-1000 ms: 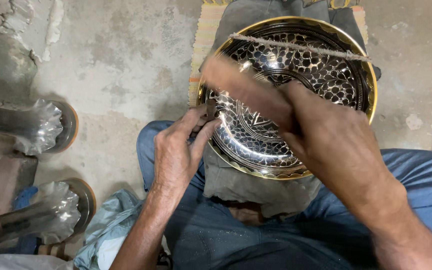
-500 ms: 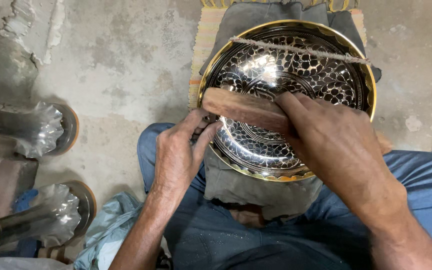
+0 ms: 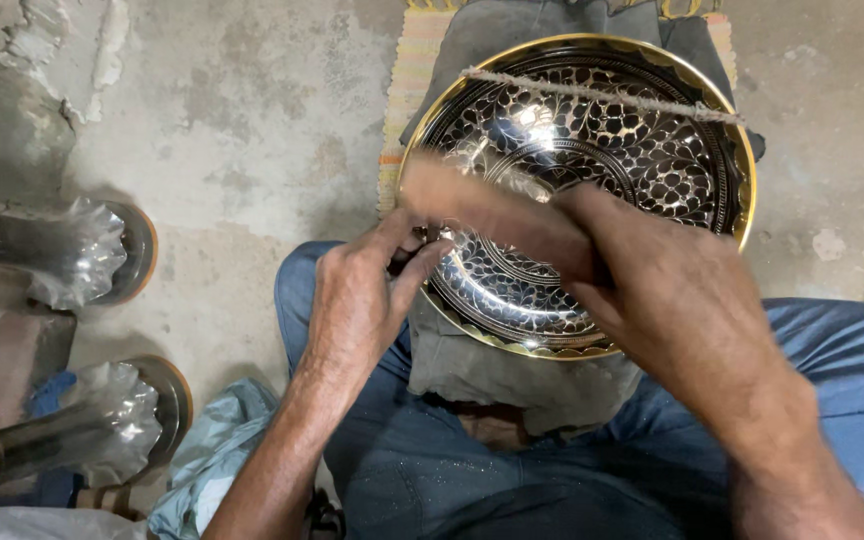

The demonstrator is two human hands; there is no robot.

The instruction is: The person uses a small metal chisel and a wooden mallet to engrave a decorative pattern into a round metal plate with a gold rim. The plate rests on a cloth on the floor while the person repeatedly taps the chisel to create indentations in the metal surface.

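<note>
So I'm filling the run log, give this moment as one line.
left hand: pinching small tool on plate rim | right hand: wooden stick, blurred | plate: on lap cloth

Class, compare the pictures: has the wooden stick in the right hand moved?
Yes. The wooden stick has dropped slightly toward the plate's near rim, away from the string, blurred in the right hand.

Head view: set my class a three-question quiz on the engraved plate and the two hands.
1. True or false: a cord lies across the plate.
2. Which hand holds the blurred wooden tool?
3. The plate's rim is: A gold, B red, C blue.

Key: 1 true. 2 the right hand; the left hand pinches something small at the plate's edge. 3 A.
</note>
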